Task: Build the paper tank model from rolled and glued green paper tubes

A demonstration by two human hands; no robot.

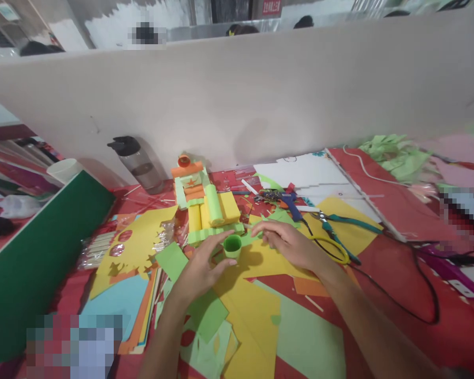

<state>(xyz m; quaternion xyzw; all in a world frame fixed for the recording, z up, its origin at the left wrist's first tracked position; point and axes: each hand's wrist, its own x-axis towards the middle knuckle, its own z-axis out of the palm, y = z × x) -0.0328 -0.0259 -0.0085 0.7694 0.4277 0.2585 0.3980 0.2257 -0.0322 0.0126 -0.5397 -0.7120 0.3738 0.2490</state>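
Observation:
My left hand curves around a small green paper tube, with thumb and fingers on its sides; the dark open end faces up. To its right, my right hand has its fingers curled together, and whatever they may hold is hidden. Just beyond both hands stands a paper model made of yellow, orange and green rolls and blocks, with an orange star on it. Under the hands lie yellow paper sheets and green paper pieces.
A blue glue gun and teal-handled pliers lie to the right, near a yellow ring and a black cable. A water bottle stands by the grey partition. A green board rises at left.

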